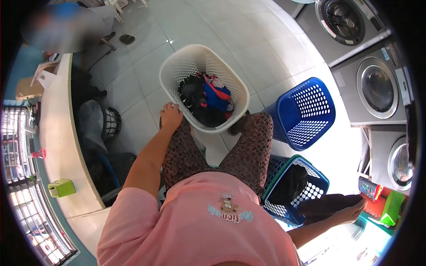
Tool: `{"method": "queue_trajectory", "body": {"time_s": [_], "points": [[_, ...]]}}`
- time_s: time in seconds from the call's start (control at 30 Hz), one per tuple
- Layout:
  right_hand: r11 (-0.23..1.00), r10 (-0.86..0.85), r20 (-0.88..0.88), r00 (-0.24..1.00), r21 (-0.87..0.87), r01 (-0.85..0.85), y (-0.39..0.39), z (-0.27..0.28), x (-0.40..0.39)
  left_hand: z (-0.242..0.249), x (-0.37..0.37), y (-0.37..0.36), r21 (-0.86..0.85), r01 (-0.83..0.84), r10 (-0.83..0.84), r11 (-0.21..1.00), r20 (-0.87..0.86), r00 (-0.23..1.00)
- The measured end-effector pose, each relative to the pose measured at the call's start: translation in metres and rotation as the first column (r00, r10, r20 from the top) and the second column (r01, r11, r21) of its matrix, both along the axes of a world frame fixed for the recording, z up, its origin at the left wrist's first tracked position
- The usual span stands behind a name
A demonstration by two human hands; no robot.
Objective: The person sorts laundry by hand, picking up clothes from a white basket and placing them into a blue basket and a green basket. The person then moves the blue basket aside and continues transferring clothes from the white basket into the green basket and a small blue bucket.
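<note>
The right hand (351, 213) pinches a dark cloth (326, 207) at right, perhaps by one end so it hangs loose, beside the near basket (284, 211). The left hand (171, 117) rests loosely spread on the knee (176, 141); the white basket (188, 61) stands just beyond, probably keeping clothes (216, 97) within reach.

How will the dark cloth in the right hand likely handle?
The dark cloth is probably floppy, since it spreads from the right hand without a rigid outline. It seems light, as that hand alone holds it. Rolling looks unlikely: no round shape shows.
</note>
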State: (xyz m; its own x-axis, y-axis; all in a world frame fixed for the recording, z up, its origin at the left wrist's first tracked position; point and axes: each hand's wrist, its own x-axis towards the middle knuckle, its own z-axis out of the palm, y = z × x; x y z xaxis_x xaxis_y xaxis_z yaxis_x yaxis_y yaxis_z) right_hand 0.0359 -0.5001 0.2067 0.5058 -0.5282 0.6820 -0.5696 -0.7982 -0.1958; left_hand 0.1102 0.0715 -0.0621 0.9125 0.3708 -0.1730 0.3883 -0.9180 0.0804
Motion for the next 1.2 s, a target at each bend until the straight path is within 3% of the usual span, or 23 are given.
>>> {"method": "queue_trajectory", "body": {"time_s": [0.03,0.07,0.1,0.13,0.17,0.2,0.23,0.27,0.3,0.37,0.43,0.47,0.57,0.63,0.67,0.73,0.87,0.93,1.0,1.07,1.13,1.17,1.2], "points": [[0.998,-0.056,-0.119,0.991,0.015,0.059,0.002,-0.007,0.003,0.000,0.003,-0.002,0.003,-0.009,0.009,1.000,-0.005,1.000],[0.998,-0.017,-0.120,0.993,-0.058,0.010,0.000,-0.017,0.009,-0.001,0.007,-0.004,0.124,0.252,-0.266,0.960,0.112,0.958],[0.975,-0.026,-0.302,0.953,-0.220,-0.043,0.036,-0.019,0.026,-0.002,0.014,-0.007,0.268,0.475,-0.529,0.838,0.191,0.826],[0.922,-0.068,-0.470,0.880,-0.367,-0.125,0.071,-0.019,0.041,-0.007,0.019,-0.013,0.262,0.474,-0.527,0.840,0.190,0.829],[0.891,0.447,-0.082,0.891,-0.048,-0.452,0.019,-0.076,0.042,-0.014,0.023,-0.020,0.140,0.585,-0.600,0.799,0.132,0.789],[0.897,0.377,-0.278,0.884,0.349,-0.273,0.004,-0.111,0.051,-0.023,0.027,-0.027,0.006,0.674,-0.672,0.739,0.085,0.736],[0.949,0.150,-0.575,0.804,0.312,0.046,0.113,-0.068,0.088,-0.032,0.031,-0.034,-0.007,0.670,-0.667,0.742,0.084,0.740],[0.634,0.452,0.124,0.883,0.652,-0.416,0.141,-0.090,0.079,-0.042,0.036,-0.039,-0.109,0.659,-0.665,0.744,-0.024,0.747],[0.482,0.449,0.047,0.892,0.828,-0.287,0.177,-0.089,0.083,-0.052,0.042,-0.044,-0.209,0.634,-0.664,0.744,-0.131,0.736],[0.563,0.677,-0.161,0.718,0.742,-0.364,0.198,-0.143,0.078,-0.067,0.054,-0.049,-0.252,0.616,-0.658,0.747,-0.140,0.740],[0.498,0.802,-0.298,0.517,0.812,-0.305,0.219,-0.184,0.073,-0.078,0.069,-0.051,-0.285,0.579,-0.630,0.764,-0.137,0.764],[0.586,0.800,-0.340,0.494,0.619,-0.523,0.221,-0.210,0.068,-0.087,0.076,-0.051,-0.300,0.569,-0.627,0.765,-0.146,0.765],[0.555,0.827,-0.342,0.447,0.625,-0.548,0.227,-0.208,0.081,-0.119,0.097,-0.046,-0.241,0.588,-0.629,0.772,-0.157,0.761],[0.571,0.799,-0.304,0.520,0.655,-0.495,0.226,-0.213,0.083,-0.140,0.108,-0.040,-0.046,0.599,-0.599,0.800,-0.141,0.789],[0.577,0.793,-0.313,0.523,0.661,-0.480,0.226,-0.210,0.086,-0.149,0.112,-0.037,-0.062,0.598,-0.600,0.799,-0.146,0.786],[0.591,0.771,-0.322,0.550,0.683,-0.428,0.223,-0.212,0.083,-0.157,0.118,-0.031,0.134,0.547,-0.502,0.826,-0.267,0.823],[0.541,0.694,-0.259,0.672,0.803,-0.250,0.235,-0.202,0.090,-0.143,0.123,-0.014,-0.005,0.470,-0.391,0.883,-0.562,0.729],[0.519,0.697,-0.209,0.686,0.808,-0.281,0.237,-0.202,0.091,-0.136,0.121,-0.005,-0.084,0.217,-0.231,0.973,-0.240,0.943],[0.495,0.695,-0.148,0.703,0.808,-0.320,0.238,-0.203,0.091,-0.103,0.120,0.000,-0.162,0.165,-0.187,0.973,-0.135,0.973],[0.332,0.659,0.129,0.741,0.834,-0.441,0.239,-0.206,0.092,-0.053,0.116,0.000,-0.245,0.128,-0.138,0.961,-0.024,0.990],[0.368,0.696,0.112,0.710,0.793,-0.486,0.235,-0.204,0.089,-0.013,0.107,-0.002,-0.585,0.010,0.095,0.811,0.149,0.984],[0.408,0.731,0.070,0.679,0.753,-0.517,0.233,-0.204,0.089,0.005,0.102,-0.006,-0.577,0.029,0.087,0.817,0.174,0.981],[0.338,0.766,0.122,0.631,0.759,-0.557,0.232,-0.203,0.091,0.023,0.095,-0.011,-0.622,0.073,0.123,0.780,0.266,0.956]]}}
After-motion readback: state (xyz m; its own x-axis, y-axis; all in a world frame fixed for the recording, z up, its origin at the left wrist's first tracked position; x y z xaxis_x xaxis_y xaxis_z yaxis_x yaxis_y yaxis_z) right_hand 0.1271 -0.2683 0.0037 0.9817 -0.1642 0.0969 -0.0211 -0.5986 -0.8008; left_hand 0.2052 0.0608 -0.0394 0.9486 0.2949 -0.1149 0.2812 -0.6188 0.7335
